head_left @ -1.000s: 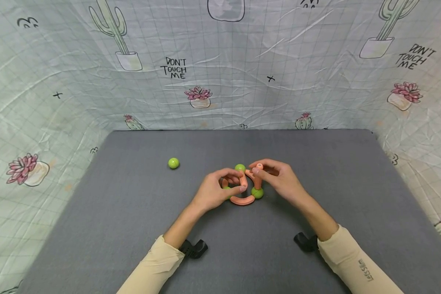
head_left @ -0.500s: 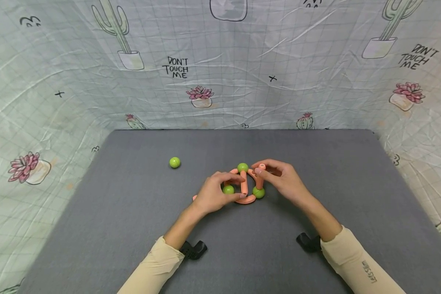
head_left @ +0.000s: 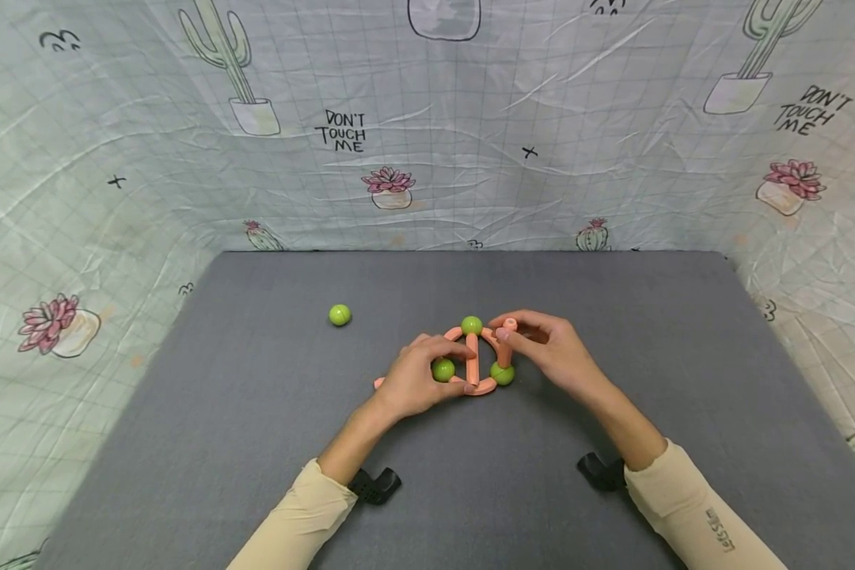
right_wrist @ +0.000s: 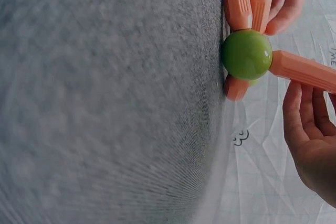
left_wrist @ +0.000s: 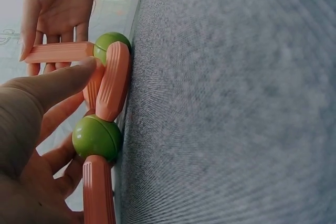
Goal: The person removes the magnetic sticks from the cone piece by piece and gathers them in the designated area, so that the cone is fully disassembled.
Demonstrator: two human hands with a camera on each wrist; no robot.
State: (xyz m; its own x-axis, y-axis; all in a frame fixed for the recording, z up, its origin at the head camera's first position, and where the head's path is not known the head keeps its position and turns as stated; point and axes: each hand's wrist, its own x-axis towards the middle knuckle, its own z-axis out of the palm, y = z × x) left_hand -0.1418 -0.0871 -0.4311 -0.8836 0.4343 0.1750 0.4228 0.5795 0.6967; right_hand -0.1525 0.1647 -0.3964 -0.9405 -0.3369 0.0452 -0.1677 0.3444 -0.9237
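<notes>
Orange ridged curved rods and green balls form a ring on the grey table. My left hand (head_left: 422, 374) pinches a straight orange rod (head_left: 473, 360), its thumb at the near end. That rod runs from the far green ball (head_left: 472, 325) across the ring. My right hand (head_left: 552, 346) holds an upright orange rod (head_left: 506, 345) between thumb and fingers. The upright rod stands on the right green ball (right_wrist: 247, 55). Another green ball (head_left: 443, 370) sits by my left fingers; in the left wrist view a further orange rod (left_wrist: 98, 190) joins a green ball (left_wrist: 97, 138).
A loose green ball (head_left: 340, 315) lies on the grey table (head_left: 256, 427) at the far left. Behind the table hangs a cactus-printed cloth (head_left: 463, 198), which also lines both sides. Another orange rod end (head_left: 378, 383) pokes out left of my left hand.
My left hand has lowered the near end of its straight rod, which now lies across the ring. My right hand still holds the upright rod and has barely moved.
</notes>
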